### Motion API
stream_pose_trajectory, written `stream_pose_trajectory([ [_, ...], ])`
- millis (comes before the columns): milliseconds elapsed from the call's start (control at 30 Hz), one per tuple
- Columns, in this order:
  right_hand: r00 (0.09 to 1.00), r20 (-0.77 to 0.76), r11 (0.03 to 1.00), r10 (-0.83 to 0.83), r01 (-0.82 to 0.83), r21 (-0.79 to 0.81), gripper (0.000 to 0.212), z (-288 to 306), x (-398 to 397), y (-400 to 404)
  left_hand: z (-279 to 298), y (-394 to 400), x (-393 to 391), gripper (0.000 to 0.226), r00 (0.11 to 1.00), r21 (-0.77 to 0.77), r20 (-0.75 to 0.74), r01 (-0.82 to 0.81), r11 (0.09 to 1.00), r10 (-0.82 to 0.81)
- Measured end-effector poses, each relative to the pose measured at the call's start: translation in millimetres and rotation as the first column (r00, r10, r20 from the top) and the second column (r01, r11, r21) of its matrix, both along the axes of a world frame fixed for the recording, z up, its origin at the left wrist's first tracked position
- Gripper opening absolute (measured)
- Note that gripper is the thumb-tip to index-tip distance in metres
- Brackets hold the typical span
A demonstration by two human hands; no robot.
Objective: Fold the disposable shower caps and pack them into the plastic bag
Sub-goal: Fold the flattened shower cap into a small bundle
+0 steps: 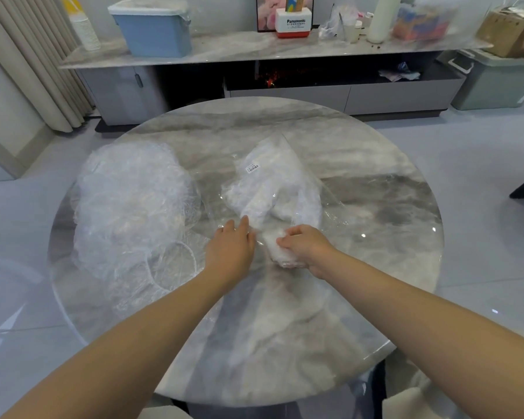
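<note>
A clear plastic bag (273,182) with a small barcode label lies in the middle of the round marble table (375,182), holding white folded caps. My right hand (307,246) grips a folded, bunched shower cap (277,252) at the bag's near end. My left hand (232,246) is beside it, fingers reaching forward to the bag's near edge; whether they pinch the plastic is hard to see. A heap of loose transparent shower caps (130,204) sits on the table's left side, one with its elastic ring (171,264) spread flat.
A low marble-topped cabinet (224,49) stands beyond the table with a blue lidded bin (153,28), a white and red box (292,24), bottles and bags. A curtain (22,62) hangs at the left. A green-grey bin (496,83) stands at the right.
</note>
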State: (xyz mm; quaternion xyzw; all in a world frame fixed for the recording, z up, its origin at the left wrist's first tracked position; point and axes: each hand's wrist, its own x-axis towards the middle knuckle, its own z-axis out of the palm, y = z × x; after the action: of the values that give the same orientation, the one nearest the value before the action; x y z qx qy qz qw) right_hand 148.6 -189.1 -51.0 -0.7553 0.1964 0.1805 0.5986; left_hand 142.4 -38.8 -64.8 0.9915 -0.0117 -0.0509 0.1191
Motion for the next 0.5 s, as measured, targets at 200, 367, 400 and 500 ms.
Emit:
stream_pose_trajectory([
  [200,0.988,0.155,0.999,-0.001,0.009,-0.052,0.007,-9.6,11.2,14.4,7.0,-4.7,-7.9,0.049,0.999,0.012,0.022,0.027,1.0,-0.027],
  [367,0.958,0.277,0.996,-0.078,0.086,-0.017,0.022,-17.8,31.8,22.7,8.3,-2.6,-11.5,0.051,0.998,0.01,0.051,0.042,0.999,-0.043],
  [400,0.949,0.301,0.993,-0.097,0.112,-0.033,0.023,-19.1,36.5,24.0,7.4,-1.3,-11.2,0.051,0.997,0.002,0.059,0.046,0.999,-0.046],
  [500,0.917,0.369,0.979,-0.151,0.192,-0.075,0.03,-27.5,52.2,25.2,5.6,0.7,-9.6,0.051,0.997,-0.022,0.068,0.044,0.999,-0.042],
])
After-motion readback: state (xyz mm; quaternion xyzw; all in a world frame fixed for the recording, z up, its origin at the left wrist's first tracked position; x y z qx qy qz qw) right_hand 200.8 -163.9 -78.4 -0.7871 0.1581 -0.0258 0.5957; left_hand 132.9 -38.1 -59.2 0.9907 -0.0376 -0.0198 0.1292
